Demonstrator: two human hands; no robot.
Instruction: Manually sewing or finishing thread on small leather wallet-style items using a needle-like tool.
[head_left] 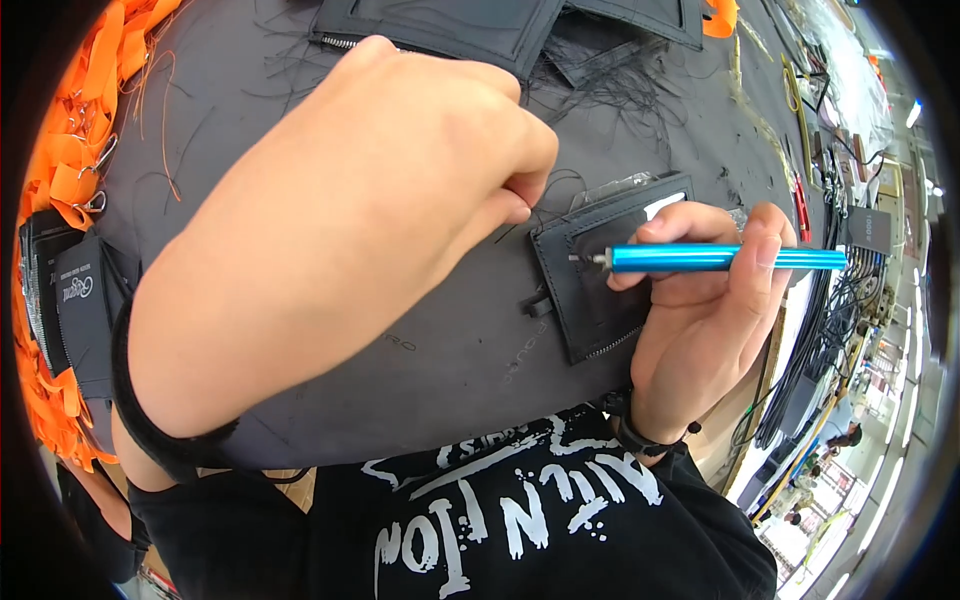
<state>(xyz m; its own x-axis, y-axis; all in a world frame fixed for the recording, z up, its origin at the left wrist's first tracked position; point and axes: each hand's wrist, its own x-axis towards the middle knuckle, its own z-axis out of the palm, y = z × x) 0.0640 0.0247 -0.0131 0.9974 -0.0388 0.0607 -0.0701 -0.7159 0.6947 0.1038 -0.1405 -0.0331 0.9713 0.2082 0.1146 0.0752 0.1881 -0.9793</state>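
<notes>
Currently, a blue pen-like tool [700,258] overhangs a black zip pouch [596,300], contents unclear.

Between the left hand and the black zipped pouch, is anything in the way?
Nothing solid that shows: the left hand is curled just off the upper left corner of the black zipped pouch, with only thin dark threads near that gap. The blue tool in the right hand lies farther right.

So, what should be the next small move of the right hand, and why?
Probably bring the blue pen-shaped tool toward the black pouch's upper left corner: loose dark threads show there beside the left hand's curled fingers, and the right hand already holds the tool with its tip over the pouch.
</notes>
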